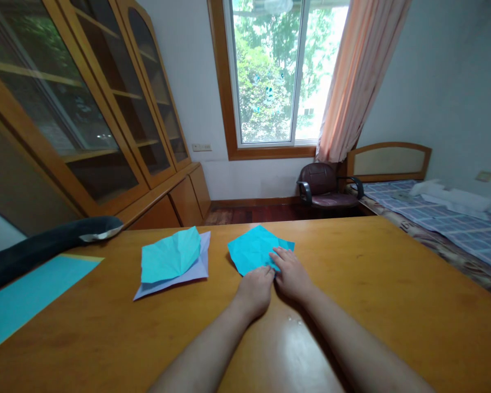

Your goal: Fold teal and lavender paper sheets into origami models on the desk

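A creased bright blue sheet of paper (251,250) lies on the wooden table in front of me, its outline many-cornered. My left hand (256,289) is at its near edge, fingers curled together in a pinch on the paper. Beside it, touching, my right hand (290,271) rests on the right part of the sheet with its fingers stretched out and somewhat apart. The hands cover the paper's near right corner. To the left, a crumpled light turquoise sheet (169,255) lies on top of a lavender sheet (196,268).
The wooden table (393,284) fills the foreground. At its left are a long blue sheet with a yellow edge (45,289) and a dark curved object (65,234). Beyond stand a glass-door cabinet (139,98), an armchair (323,185) and a bed (445,213).
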The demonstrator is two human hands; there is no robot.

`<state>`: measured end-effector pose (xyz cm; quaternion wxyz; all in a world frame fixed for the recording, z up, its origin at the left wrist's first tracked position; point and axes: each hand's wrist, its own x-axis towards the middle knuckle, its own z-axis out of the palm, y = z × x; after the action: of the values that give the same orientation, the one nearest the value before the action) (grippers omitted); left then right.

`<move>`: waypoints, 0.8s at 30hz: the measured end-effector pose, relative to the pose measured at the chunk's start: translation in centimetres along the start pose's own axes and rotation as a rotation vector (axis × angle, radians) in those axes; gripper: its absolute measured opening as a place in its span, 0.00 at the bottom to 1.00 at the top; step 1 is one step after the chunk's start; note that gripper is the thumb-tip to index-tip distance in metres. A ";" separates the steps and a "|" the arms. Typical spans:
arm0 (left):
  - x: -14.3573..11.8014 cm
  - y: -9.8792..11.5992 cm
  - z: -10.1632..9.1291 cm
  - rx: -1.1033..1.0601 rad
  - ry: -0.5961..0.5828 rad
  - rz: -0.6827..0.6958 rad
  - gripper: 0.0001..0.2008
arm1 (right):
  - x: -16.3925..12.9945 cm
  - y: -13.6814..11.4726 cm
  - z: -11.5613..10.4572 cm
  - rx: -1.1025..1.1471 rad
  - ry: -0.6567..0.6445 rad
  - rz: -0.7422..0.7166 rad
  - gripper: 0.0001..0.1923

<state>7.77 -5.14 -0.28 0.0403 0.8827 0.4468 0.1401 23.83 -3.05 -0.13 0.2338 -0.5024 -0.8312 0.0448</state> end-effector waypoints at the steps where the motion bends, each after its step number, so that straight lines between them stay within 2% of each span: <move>1: 0.0 0.1 -0.2 -0.011 0.001 0.011 0.17 | -0.1 -0.2 -0.1 0.010 -0.043 -0.021 0.27; 7: -0.1 0.3 -0.9 -0.034 0.034 0.029 0.13 | -0.3 -0.8 -0.5 0.041 -0.176 -0.055 0.26; 11: -0.3 0.4 -1.3 -0.067 0.026 0.127 0.10 | -0.3 -0.8 -0.8 0.027 -0.224 -0.023 0.26; 15: -0.4 0.0 -2.2 -0.149 0.006 0.211 0.10 | -0.3 -0.7 -0.9 0.020 -0.257 -0.014 0.25; 20: -0.8 -1.3 -3.3 -0.186 -0.038 0.156 0.12 | -0.5 -0.5 -0.8 0.024 -0.225 -0.018 0.23; 24: -1.0 -2.5 -3.6 -0.185 -0.062 0.089 0.18 | -0.7 -0.1 -0.7 0.037 -0.211 -0.014 0.25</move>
<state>4.23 -4.60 2.44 0.1292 0.8981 0.3908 0.1551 24.29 -3.77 0.24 0.1544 -0.4847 -0.8538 0.1111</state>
